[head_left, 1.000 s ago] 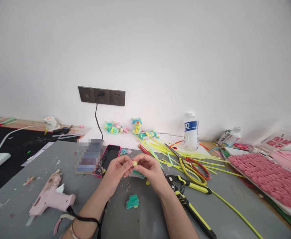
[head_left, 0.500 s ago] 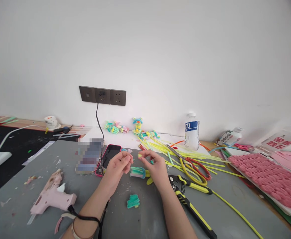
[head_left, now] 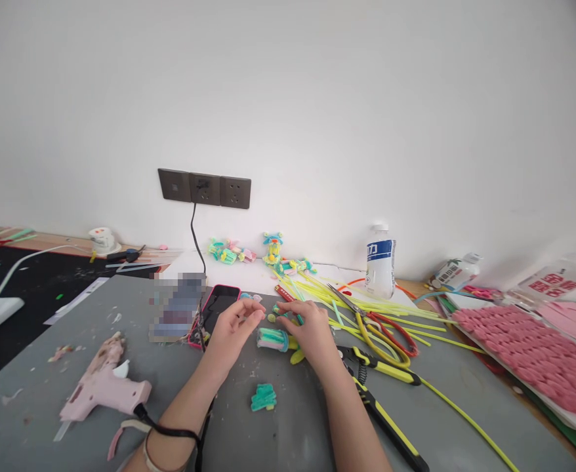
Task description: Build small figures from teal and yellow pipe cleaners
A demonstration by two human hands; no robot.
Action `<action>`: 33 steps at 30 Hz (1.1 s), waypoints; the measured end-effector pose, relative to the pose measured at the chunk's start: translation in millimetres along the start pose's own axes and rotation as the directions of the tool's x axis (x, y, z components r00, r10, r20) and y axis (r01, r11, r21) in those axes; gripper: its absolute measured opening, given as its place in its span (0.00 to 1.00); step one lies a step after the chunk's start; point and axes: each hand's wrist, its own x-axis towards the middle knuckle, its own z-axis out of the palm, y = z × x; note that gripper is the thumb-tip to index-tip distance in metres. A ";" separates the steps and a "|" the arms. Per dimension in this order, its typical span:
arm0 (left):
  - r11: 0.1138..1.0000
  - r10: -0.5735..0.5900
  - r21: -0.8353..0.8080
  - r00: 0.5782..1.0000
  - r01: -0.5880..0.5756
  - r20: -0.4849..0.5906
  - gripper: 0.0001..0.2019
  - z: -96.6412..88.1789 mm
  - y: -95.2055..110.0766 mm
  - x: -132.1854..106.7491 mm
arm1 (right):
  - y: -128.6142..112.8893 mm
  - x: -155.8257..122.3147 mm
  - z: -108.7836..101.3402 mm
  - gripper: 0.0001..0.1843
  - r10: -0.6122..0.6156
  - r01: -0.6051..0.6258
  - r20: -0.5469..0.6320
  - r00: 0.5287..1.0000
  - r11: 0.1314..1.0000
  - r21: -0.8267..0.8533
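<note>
Teal-and-white tube bundle [head_left: 271,338] lies on grey desk [head_left: 46,419] betw both hands. L hand [head_left: 233,330] loosely curled, grip can't tell; R hand [head_left: 308,330] open, fingers flat, tips just beside small yellow bit [head_left: 271,318]. Green piece [head_left: 263,397] at 6 o'clock of bundle

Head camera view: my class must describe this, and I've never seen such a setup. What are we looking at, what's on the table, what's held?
No machine: one camera on a person's head looks down at their own bare hands. The left hand and right hand meet over the grey table at a small yellow-green piece; whether either grips it is unclear. Beside them lie a teal bundle and a green piece. Around: pink glue gun, phone, scissors, pliers, yellow sticks, bottle.
</note>
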 end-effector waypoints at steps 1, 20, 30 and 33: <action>0.999 0.014 0.051 1.000 -0.016 0.028 0.11 -0.2 -0.4 0.2 | -0.8 0.8 -1.7 0.11 -0.007 0.007 -0.031 0.999 1.000 0.020; 0.887 -0.009 0.446 0.960 -0.122 0.280 0.14 0.2 -25.2 1.5 | 45.5 -120.7 -74.9 0.18 0.329 -0.353 -0.182 0.927 0.928 -0.118; 0.861 -0.017 0.491 0.956 -0.136 0.294 0.14 -0.7 -24.3 2.8 | 27.6 -123.5 -81.4 0.21 0.554 -0.555 -0.176 0.814 0.831 0.052; 0.866 0.000 0.484 0.968 -0.126 0.252 0.14 -0.1 -21.4 3.3 | 20.3 -122.4 -86.6 0.25 0.567 -0.540 -0.239 0.788 0.823 0.173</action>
